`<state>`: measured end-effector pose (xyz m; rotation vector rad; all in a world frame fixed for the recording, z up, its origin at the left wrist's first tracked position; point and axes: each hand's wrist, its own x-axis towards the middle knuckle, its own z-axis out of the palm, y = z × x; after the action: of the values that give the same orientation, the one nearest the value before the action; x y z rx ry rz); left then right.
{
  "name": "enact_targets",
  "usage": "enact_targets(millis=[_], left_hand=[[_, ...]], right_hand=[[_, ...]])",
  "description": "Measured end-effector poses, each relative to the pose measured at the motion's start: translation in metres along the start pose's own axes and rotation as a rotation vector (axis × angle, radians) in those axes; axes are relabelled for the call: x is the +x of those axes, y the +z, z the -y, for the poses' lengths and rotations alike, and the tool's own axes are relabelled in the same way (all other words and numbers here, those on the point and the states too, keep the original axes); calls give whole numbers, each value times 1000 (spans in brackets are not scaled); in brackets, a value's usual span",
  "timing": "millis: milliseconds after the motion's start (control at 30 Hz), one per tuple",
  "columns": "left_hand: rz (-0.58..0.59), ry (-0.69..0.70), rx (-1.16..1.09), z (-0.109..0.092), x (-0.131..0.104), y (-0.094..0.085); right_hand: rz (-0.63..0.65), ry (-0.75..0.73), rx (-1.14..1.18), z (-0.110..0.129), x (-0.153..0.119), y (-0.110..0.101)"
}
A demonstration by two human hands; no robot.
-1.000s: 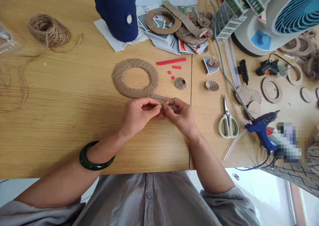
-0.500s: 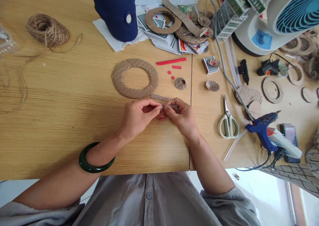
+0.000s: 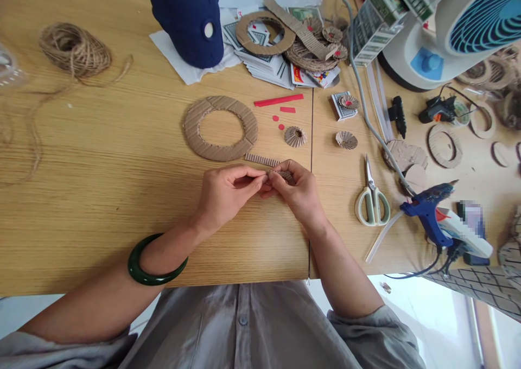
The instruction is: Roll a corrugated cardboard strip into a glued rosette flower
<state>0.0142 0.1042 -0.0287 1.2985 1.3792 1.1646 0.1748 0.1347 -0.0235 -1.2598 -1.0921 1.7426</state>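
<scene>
Between the fingertips of my left hand (image 3: 228, 192) and my right hand (image 3: 295, 189) is a small strip of corrugated cardboard (image 3: 288, 177), mostly hidden by the fingers. Both hands pinch it, and their fingertips meet. Just beyond them another corrugated strip (image 3: 260, 159) lies flat, beside a cardboard ring (image 3: 191, 125). Two pleated cardboard rosettes sit further on: one rosette (image 3: 296, 137) straight ahead, the other rosette (image 3: 346, 140) to the right. Red paper strips (image 3: 279, 100) and two small red dots (image 3: 275, 118) lie behind the nearer rosette.
On the right are scissors (image 3: 372, 201), a blue glue gun (image 3: 429, 211), a grey cable (image 3: 360, 81) and a fan (image 3: 431, 38). A ball of twine (image 3: 75, 51) sits at the left. Toward the back stand a dark blue cylinder (image 3: 187, 27) and playing cards (image 3: 268, 70).
Almost nothing differs. The whole view has shifted very slightly, and both hands keep pinching the cardboard strip in the same spot.
</scene>
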Motion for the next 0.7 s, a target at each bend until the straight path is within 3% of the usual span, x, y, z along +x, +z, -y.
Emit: enact_targets(millis=[333,567,700], left_hand=[[3,-40,-7,-1,2,-2],[5,-158,-88,0,6,-2],[23,-172,-74,0,5,-2]], right_hand=[[11,-10,37,-2,0,-3],[-38,-209,-192,0,2,-6],[-46,-190,-200,1,2,-7]])
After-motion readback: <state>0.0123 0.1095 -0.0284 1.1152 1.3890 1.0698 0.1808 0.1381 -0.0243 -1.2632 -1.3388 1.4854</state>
